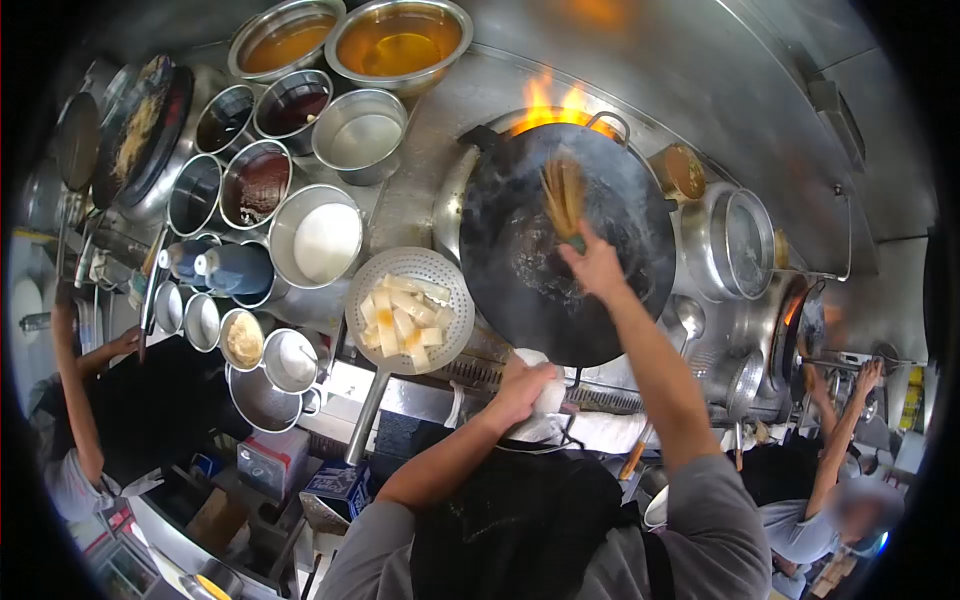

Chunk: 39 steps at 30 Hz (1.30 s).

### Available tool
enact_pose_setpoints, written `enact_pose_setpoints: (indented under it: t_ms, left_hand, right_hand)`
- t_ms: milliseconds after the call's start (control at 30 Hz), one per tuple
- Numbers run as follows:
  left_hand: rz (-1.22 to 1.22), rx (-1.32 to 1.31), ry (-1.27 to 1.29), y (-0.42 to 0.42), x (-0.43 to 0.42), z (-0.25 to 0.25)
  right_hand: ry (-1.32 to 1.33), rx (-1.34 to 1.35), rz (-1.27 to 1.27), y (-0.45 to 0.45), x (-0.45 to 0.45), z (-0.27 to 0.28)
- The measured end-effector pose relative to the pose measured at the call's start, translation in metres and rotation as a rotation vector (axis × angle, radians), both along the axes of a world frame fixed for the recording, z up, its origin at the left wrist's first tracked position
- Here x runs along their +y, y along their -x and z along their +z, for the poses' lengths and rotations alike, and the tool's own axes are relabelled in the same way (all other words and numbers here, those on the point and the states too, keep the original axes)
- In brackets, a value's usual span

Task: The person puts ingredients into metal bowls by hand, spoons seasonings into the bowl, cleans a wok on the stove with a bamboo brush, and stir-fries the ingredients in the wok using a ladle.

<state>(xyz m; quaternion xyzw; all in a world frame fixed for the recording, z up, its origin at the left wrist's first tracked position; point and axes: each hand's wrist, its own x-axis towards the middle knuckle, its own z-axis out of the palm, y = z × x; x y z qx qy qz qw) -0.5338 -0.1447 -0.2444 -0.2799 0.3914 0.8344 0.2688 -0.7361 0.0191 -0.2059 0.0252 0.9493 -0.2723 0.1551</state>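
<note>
My right hand (597, 264) is wrapped round the handle end of a bamboo wok brush (563, 195), its bristles over the inside of a large black wok (505, 315). Steam and a wet sheen show in the wok. At the near rim, my left hand (520, 392) is closed on a folded white cloth (549, 390); the wok handle under it is hidden. To the left of the wok lies a perforated skimmer (364, 283) holding pale, thick-cut pieces, some with an orange tint.
Flames (550, 105) rise behind the wok. Steel bowls of amber liquid (397, 42), sauces and a white powder (326, 242) crowd the left. A ladle (688, 318) and a lidded pot (708, 240) stand right. Other people work at both sides.
</note>
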Motion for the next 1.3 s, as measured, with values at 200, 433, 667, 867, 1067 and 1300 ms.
enact_pose_setpoints:
  t_ms: [200,433,667,867,1067,1300]
  left_hand:
    - [-0.038,0.126,0.011,0.000,-0.003,-0.006]
    - [-0.147,0.219,0.149,0.000,-0.017,0.017]
    - [-0.001,0.283,0.263,0.001,-0.002,0.018]
    - [-0.106,0.228,0.225,0.005,-0.008,0.019]
    - [-0.144,0.265,0.304,0.000,-0.006,-0.006]
    - [-0.221,0.230,0.123,0.006,-0.021,0.009]
  right_hand:
    - [0.260,-0.090,0.287,-0.087,-0.025,0.019]
    - [-0.070,-0.725,0.439,-0.093,0.046,0.165]
    - [0.504,-0.304,-0.084,-0.048,-0.065,0.063]
    - [-0.326,-0.267,0.524,-0.140,0.043,0.098]
    - [-0.626,-0.015,0.117,-0.008,0.077,0.014]
    - [0.194,0.042,0.112,-0.080,-0.020,0.001]
